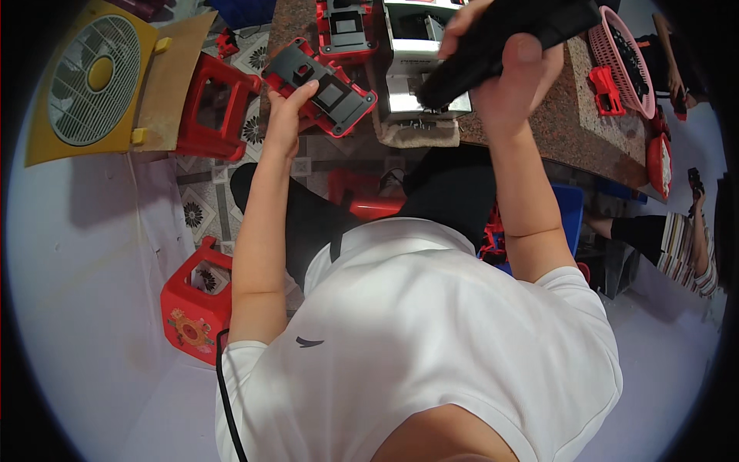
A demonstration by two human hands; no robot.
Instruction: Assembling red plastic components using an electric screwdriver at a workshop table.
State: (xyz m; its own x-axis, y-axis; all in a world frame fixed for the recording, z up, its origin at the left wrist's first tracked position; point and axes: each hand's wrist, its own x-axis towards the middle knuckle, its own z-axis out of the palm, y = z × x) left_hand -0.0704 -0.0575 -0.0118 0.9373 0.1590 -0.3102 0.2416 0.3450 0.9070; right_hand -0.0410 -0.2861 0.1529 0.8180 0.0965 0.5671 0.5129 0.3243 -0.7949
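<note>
My left hand [285,115] grips a red-and-black plastic housing [350,104] by its left side, thumb on top. The housing is tilted at the table's near edge, its dark face with a pale square panel turned up. My right hand [516,85] is closed around a long, bulky black tool [500,54], whose exact kind I cannot make out. The tool's lower end is in front of a white box-shaped machine [416,69] and hides part of it. Just beyond the left hand's piece lies another similar red-and-black housing [346,31].
On the right of the speckled stone table [573,127] are a pink basket [643,96] of black parts and a red plastic part [606,91]. A yellow fan [100,73] and red stools [196,308] stand at left. Other people [685,242] are at far right.
</note>
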